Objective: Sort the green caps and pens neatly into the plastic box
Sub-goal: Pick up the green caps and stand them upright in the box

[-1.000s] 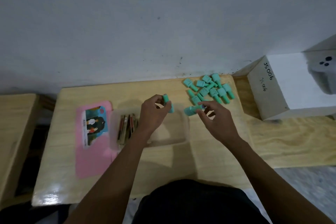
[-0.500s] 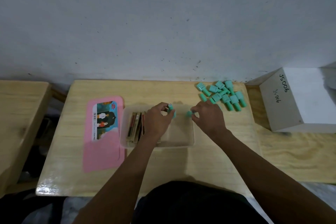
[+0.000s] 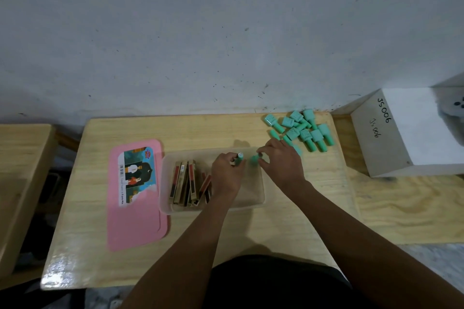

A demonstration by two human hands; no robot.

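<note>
A clear plastic box [image 3: 258,202] sits mid-table with several brown-and-red pens [image 3: 187,183] lined up in its left half. My left hand [image 3: 226,175] is over the box, fingers closed on an upright green cap [image 3: 239,158]. Beside it, my right hand [image 3: 280,165] pinches a second green cap [image 3: 254,159] over the box's far right part. A pile of several green caps [image 3: 301,132] lies on the table at the back right, just beyond my right hand.
The pink box lid [image 3: 136,221] with a picture label lies flat left of the box. A white cardboard box [image 3: 391,138] marked JS006 stands on the right bench. Another wooden table [image 3: 17,158] is at the left. The wall runs along the table's back edge.
Both hands have come down from above the table into the box, each still holding its green cap. The camera view has shifted so the table sits lower and more centred.
</note>
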